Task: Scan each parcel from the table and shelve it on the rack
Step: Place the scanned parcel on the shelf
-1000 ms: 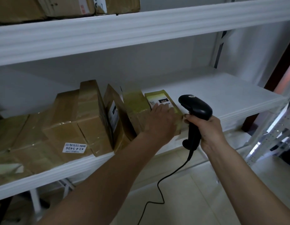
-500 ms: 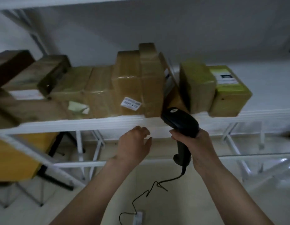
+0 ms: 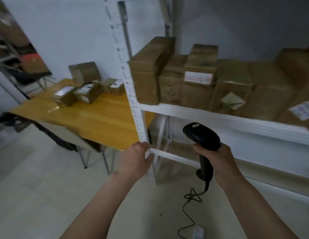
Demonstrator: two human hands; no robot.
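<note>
a person's left hand [image 3: 133, 159] hangs empty in front of the rack [image 3: 224, 118], its fingers loosely curled and holding nothing, low by the rack's front corner post. the right hand [image 3: 213, 157] is wrapped around the grip of a black scanner [image 3: 201, 135], head up and facing away from the camera and to the left, its cord [image 3: 188, 207] trailing to the floor.

the next parcels [image 3: 77, 94] lie up and to the left of both hands, well apart from them, on the far side of the yellow table [image 3: 98, 121], near its back edge. the left hand is the nearer one, and it is free; a reach would run forward and left past the table's near corner, which sits just beside the post. two flat parcels lie side by side with white labels facing up, their long axes running roughly from the table's left edge toward the rack. a taller box [image 3: 84, 72] stands behind them near the wall, and a smaller one [image 3: 114, 87] sits nearest the post. blur hides the label print.

beyond the hands, brown parcels already fill the rack's middle shelf edge to edge, most standing on end with their faces to the front.
</note>
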